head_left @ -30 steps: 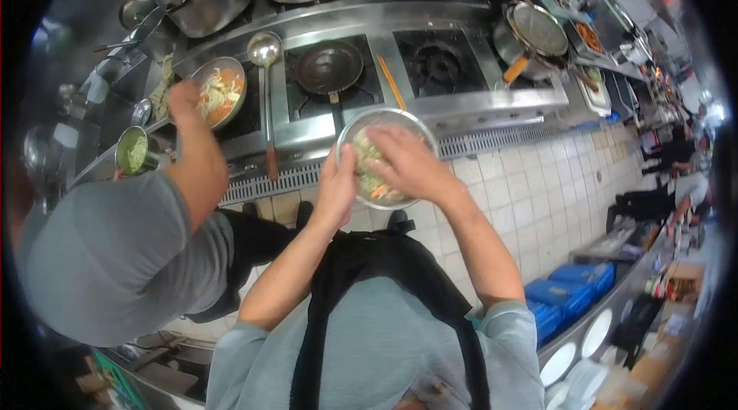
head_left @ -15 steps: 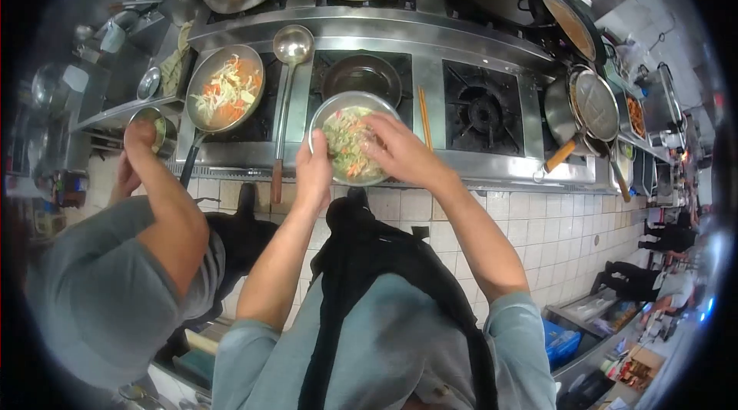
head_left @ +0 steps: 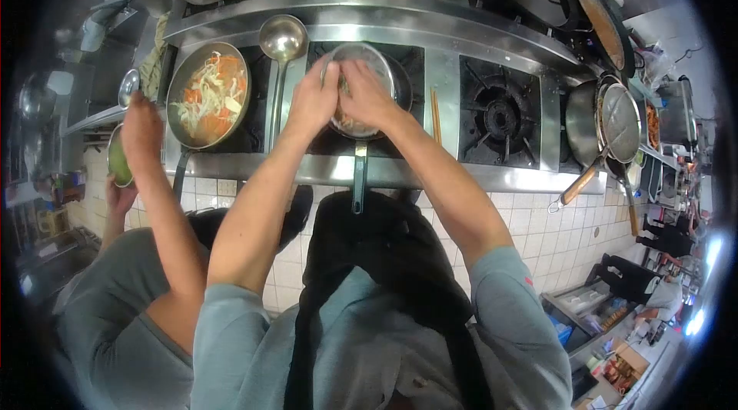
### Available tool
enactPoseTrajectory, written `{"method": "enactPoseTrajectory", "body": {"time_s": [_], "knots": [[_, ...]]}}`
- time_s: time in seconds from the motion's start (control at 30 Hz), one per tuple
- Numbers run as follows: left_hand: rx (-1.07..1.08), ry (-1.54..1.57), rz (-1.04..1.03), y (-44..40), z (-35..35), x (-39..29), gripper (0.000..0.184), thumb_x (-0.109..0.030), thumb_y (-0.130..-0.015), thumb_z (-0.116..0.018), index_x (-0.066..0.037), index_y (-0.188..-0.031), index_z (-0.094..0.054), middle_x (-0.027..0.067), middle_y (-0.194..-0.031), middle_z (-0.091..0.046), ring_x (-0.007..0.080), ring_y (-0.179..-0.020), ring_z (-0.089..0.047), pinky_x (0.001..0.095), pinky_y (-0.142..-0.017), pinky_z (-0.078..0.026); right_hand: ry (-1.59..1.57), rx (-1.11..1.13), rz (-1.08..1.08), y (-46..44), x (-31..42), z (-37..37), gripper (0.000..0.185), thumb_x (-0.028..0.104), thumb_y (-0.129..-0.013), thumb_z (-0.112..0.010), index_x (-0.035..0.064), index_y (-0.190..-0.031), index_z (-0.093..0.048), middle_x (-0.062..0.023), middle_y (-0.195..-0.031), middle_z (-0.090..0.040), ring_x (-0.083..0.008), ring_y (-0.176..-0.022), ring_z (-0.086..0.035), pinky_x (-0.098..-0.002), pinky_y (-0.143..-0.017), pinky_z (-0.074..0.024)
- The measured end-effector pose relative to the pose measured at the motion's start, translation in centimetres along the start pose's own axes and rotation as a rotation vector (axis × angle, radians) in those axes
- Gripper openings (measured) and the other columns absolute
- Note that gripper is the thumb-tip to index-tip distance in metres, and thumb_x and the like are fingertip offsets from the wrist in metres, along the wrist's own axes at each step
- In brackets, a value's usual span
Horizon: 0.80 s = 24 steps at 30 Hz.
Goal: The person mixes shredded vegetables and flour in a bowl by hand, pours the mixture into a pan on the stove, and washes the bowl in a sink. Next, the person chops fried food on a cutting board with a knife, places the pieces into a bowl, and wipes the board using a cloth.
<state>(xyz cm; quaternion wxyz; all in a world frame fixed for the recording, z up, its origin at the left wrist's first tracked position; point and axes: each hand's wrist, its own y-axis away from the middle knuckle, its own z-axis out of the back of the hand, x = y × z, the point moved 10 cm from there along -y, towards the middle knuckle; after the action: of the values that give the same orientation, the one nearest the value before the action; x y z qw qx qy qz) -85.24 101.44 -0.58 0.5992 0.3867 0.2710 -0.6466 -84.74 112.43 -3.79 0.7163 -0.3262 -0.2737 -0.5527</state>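
A metal bowl (head_left: 382, 64) is tipped over a frying pan on the burner in front of me; the pan's handle (head_left: 360, 179) points toward my body. My left hand (head_left: 311, 105) is closed on the bowl's left side. Right beside it, my right hand (head_left: 367, 98) reaches into the bowl with its fingers curled together, and their tips are hidden. Bits of chopped vegetables (head_left: 354, 125) show below my hands, at the pan's near side. The hands cover most of the food.
To the left, a pan of sliced vegetables (head_left: 209, 98) sits on a burner, with a long ladle (head_left: 283, 39) between. A co-worker's hand (head_left: 142, 131) is near a green-filled bowl (head_left: 119, 156). Chopsticks (head_left: 436, 116) and a bare burner (head_left: 501, 118) lie to the right; strainers (head_left: 617, 121) beyond.
The bowl has moved up and forward over the pan and tipped, hiding most of its contents. Both hands moved with it and are closer together. The co-worker's bowl has tilted.
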Motion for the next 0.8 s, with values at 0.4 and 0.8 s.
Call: {"method": "enactPoseTrajectory", "body": {"time_s": [0.4,0.8], "knots": [[-0.008,-0.381,-0.307,-4.6,-3.2,-1.3,0.043,-0.034,-0.104,-0.047,-0.011,-0.139,-0.055,0.0285,-0.113,-0.067,0.0466,-0.103,-0.064,0.0516,-0.092,-0.052,0.243,0.09,0.208,-1.3,-2.5,-4.2,0.041,0.023,-0.086,-0.061,-0.0026,-0.118,-0.061,-0.0213,-0.121,-0.064,-0.0413,-0.108,-0.06,-0.0522,-0.098,-0.0447],[0.025,-0.508,-0.511,-2.9,-3.9,-5.0,0.04,-0.032,-0.106,-0.048,-0.023,-0.145,-0.05,0.017,-0.134,-0.061,0.0407,-0.115,-0.062,0.0484,-0.096,-0.053,0.401,0.24,0.223,1.8,-4.5,-2.4,0.041,0.025,-0.093,-0.058,0.0004,-0.126,-0.06,-0.0212,-0.128,-0.061,-0.0387,-0.126,-0.053,-0.0509,-0.111,-0.0372]]}}
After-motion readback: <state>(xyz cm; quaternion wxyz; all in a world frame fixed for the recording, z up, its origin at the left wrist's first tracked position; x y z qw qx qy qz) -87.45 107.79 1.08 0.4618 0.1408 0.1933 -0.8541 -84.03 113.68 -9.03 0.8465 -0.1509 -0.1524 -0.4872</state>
